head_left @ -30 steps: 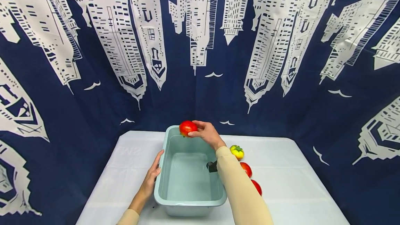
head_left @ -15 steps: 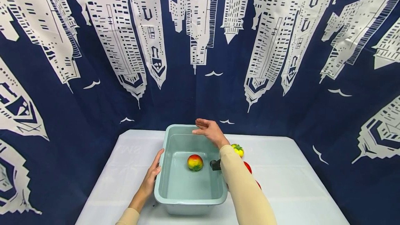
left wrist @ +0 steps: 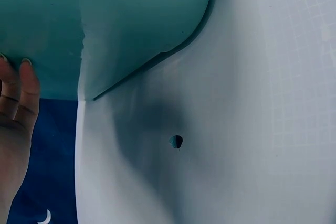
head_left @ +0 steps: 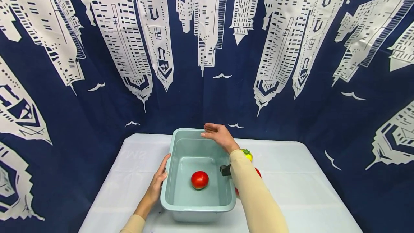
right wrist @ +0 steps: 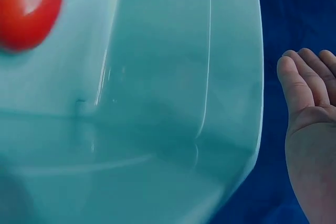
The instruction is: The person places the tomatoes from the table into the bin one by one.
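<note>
I observe remotely: red fruit [head_left: 199, 180] inside the pale-green tub [head_left: 197, 210]; left hand [head_left: 156, 183], fingers extended, touching the tub's outer side; right hand [head_left: 220, 136], fingers straight, near its far end

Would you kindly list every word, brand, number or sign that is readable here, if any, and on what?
Nothing can be read with certainty.
White table: letter-like marks, too faint to read.
Tub, red tomato, patterned backdrop: no legible words, labels or numbers.
</note>
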The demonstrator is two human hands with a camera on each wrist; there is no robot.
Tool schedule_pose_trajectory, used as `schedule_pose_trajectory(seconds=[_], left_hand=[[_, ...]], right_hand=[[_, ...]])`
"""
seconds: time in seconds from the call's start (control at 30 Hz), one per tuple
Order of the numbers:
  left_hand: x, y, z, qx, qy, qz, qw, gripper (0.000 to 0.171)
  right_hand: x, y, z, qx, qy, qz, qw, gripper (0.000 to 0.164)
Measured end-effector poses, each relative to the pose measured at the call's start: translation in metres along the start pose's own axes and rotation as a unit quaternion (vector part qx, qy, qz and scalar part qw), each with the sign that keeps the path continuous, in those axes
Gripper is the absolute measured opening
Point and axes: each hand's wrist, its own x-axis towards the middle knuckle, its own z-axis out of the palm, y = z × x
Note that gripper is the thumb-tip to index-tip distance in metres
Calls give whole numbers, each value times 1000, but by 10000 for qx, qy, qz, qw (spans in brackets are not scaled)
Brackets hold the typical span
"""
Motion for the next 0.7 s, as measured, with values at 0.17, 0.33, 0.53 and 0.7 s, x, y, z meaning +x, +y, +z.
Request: schedule_pose_trajectory(seconds=[0.17, 0.33, 0.53, 0.7], left_hand=[[1, 1, 0, -21, -15, -10, 10000, 63], [1, 4, -1, -21, 63, -102, 9999, 64], [1, 2, -1, -10, -2, -100, 9999, 63], [-1, 0, -1, 25, 4, -126, 9999, 63]], right_hand=[[-3, 2, -13, -92, 225, -62, 9997, 67], [-7, 11, -28, 25, 362, -73, 9993, 66], [-18, 28, -53, 109, 483, 86, 9987, 67], [-33, 44, -74, -7, 502, 344, 9981, 64]])
